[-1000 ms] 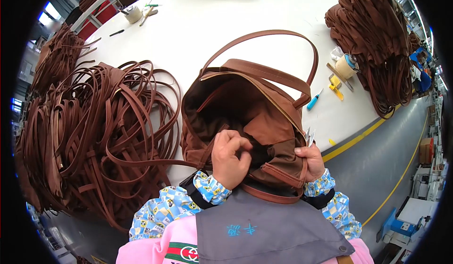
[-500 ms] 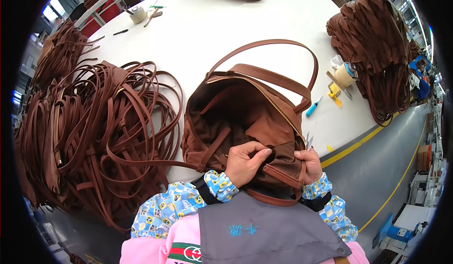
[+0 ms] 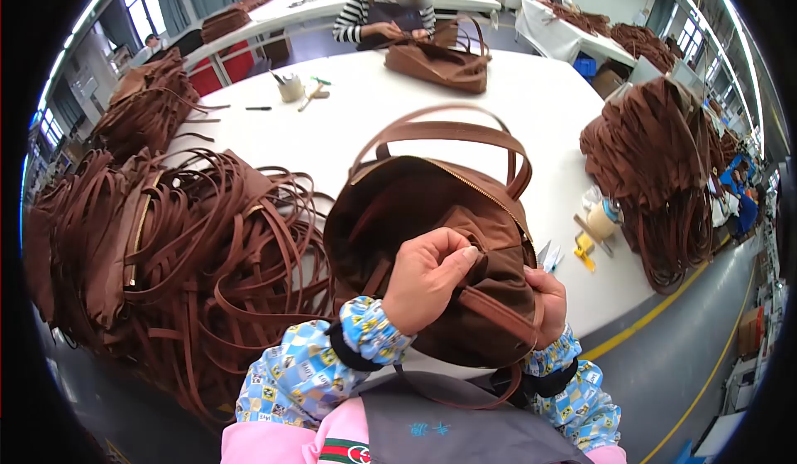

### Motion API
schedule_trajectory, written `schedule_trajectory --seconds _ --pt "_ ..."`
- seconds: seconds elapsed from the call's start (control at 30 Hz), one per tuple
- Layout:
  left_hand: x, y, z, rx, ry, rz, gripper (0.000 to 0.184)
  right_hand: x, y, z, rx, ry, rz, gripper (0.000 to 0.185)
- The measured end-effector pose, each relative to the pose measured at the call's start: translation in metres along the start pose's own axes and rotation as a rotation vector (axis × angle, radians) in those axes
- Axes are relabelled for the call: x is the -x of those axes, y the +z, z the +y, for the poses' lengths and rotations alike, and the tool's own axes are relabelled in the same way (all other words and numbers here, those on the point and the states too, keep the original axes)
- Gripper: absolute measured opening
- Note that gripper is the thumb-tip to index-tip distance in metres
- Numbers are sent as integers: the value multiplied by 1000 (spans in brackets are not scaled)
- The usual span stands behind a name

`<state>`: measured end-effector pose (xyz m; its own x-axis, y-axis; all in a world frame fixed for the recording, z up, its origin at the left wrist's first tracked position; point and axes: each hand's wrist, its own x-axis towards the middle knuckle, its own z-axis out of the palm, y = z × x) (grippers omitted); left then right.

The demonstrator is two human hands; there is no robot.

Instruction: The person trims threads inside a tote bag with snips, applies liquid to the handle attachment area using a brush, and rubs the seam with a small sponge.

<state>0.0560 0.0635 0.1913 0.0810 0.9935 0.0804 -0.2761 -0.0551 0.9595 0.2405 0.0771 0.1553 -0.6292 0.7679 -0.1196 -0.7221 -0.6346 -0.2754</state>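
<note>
A brown handbag (image 3: 432, 348) with an open zipper stands in front of me, its mouth facing up and its two handles raised at the far side. My left hand (image 3: 430, 277) is closed in a pinch on the bag's lining (image 3: 469, 223), near the inner right wall. Whether a thread or another small thing is also between those fingertips, I cannot make out. My right hand (image 3: 545, 306) grips the bag's right edge by a leather strip, its fingers partly hidden behind the bag. Pointed metal blades (image 3: 544, 252) show just beyond that hand; whether it holds them is unclear.
Brown bags with tangled straps (image 3: 191, 273) are heaped at left. Another brown pile (image 3: 647, 148) stands at right, beside a thread cone (image 3: 603, 217) and a yellow tool (image 3: 584, 252). Across the white table (image 3: 332, 144), a person (image 3: 386, 16) handles another brown bag (image 3: 436, 65).
The view has tilted up, bringing the person across the table into sight. My left hand still pinches the lining, now pulled up slightly, and my right hand stays at the bag's edge.
</note>
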Motion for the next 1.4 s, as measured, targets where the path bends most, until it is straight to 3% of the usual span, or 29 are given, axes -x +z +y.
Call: schedule_trajectory --seconds 0.03,0.1,0.17,0.2,0.27,0.3,0.37,0.47,0.53,0.93,1.17,1.27,1.3,1.37,1.4 --pt "4 -2 15 -12 18 5 12 -3 9 5 4 4 -22 48" --pt "13 -9 36 -100 58 -23 12 -3 30 16 284 -146 194 50" --pt "19 -15 38 -115 46 -43 12 -4 25 22 294 -95 176 51" --pt "18 -20 30 -136 -45 -53 13 -8 12 25 171 43 210 45" --pt "11 -30 -8 -152 -170 -52 13 -10 -19 35 19 229 273 39" --pt "8 -35 -31 -26 -324 -41 11 -10 -44 40 48 218 338 36" --pt "5 -40 -94 -85 -370 -32 11 1 -103 48 178 176 524 32" --pt "7 -29 -121 -119 -470 -37 8 21 -112 41 200 184 578 30" --pt "7 -21 -122 36 -521 4 9 26 -113 38 215 148 562 29" --pt "25 -26 -114 74 -459 36 13 26 -117 36 263 108 502 27" --pt "25 -19 -111 142 -404 113 14 40 -89 18 886 -82 720 29" --pt "24 -19 -112 177 -424 119 14 41 -87 0 1427 -312 513 28" --pt "24 -20 -112 152 -423 98 12 39 -82 -3 1426 -309 518 28" --pt "25 -19 -115 127 -429 72 12 29 -65 -4 1899 -413 349 27" --pt "26 -18 -118 49 -338 61 12 23 -61 -3 1949 -453 293 28"
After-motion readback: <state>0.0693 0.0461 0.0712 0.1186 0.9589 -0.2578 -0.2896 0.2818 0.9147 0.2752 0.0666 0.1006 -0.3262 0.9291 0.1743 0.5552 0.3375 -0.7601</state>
